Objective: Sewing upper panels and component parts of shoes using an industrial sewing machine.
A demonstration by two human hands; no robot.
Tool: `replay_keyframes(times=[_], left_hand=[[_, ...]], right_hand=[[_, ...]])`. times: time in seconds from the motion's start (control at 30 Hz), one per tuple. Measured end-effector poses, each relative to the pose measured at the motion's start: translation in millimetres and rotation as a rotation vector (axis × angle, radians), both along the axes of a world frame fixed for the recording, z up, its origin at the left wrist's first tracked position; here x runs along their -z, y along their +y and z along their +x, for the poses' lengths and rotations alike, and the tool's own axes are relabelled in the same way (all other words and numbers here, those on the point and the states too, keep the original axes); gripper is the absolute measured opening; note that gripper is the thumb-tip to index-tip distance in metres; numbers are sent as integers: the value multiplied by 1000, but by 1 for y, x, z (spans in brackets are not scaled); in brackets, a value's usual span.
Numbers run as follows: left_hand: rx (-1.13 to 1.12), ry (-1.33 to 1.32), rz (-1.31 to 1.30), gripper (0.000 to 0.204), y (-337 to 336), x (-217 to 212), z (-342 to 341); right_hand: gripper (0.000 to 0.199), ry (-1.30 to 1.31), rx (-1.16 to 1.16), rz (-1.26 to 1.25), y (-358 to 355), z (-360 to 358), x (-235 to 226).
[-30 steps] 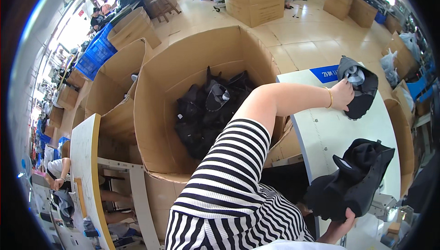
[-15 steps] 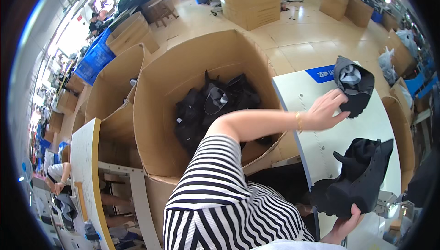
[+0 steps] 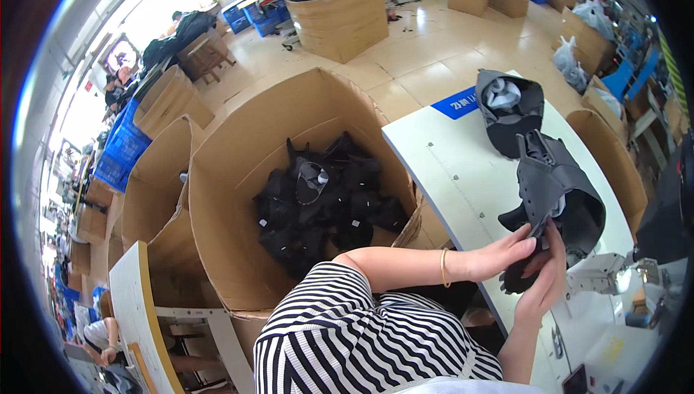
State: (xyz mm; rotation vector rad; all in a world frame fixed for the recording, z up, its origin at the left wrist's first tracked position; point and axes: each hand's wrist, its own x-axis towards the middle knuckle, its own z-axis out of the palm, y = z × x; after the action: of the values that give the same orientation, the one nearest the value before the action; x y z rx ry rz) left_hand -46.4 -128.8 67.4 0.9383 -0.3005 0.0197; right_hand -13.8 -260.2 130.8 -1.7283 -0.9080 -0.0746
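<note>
I hold a black shoe upper [image 3: 557, 191] above the white table [image 3: 463, 177]. My left hand [image 3: 502, 253] grips its lower edge from the left, a gold bangle on that wrist. My right hand [image 3: 546, 275] clasps the same lower edge from below. A second black shoe upper [image 3: 510, 108] with white paper stuffing lies on the table beyond, untouched. My striped sleeve fills the lower middle.
A large open cardboard bin [image 3: 238, 177] left of the table holds several black shoe uppers [image 3: 318, 202]. More cardboard bins [image 3: 340, 18] and blue crates [image 3: 119, 152] stand around. A sewing machine part [image 3: 607, 275] sits at the table's right. A person's hand shows at lower left.
My left hand let go of the far shoe upper and came back to the one in my right hand. Both hands now grip it, raised closer to me.
</note>
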Motion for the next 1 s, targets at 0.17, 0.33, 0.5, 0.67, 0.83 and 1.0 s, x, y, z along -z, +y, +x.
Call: replay_keyframes(times=[0.17,0.33,0.5,0.67,0.83,1.0], left_hand=[[62,75,38,45,-11,-26,3],[160,330,-305,42,-7,-28,8],[219,468,-543,37,2,-21,21],[252,558,-455,31,-4,-31,23],[42,464,-130,24,-13,-34,12],[-134,40,354,25,-22,-41,12]], right_hand=[[41,-667,333,-273,-1,14,7],[49,-596,154,-393,-17,2,19],[44,-627,59,-502,-56,-13,38],[38,-592,32,-437,-74,-11,36],[32,-434,67,-90,-93,-8,40],[30,170,557,339,-111,0,53]])
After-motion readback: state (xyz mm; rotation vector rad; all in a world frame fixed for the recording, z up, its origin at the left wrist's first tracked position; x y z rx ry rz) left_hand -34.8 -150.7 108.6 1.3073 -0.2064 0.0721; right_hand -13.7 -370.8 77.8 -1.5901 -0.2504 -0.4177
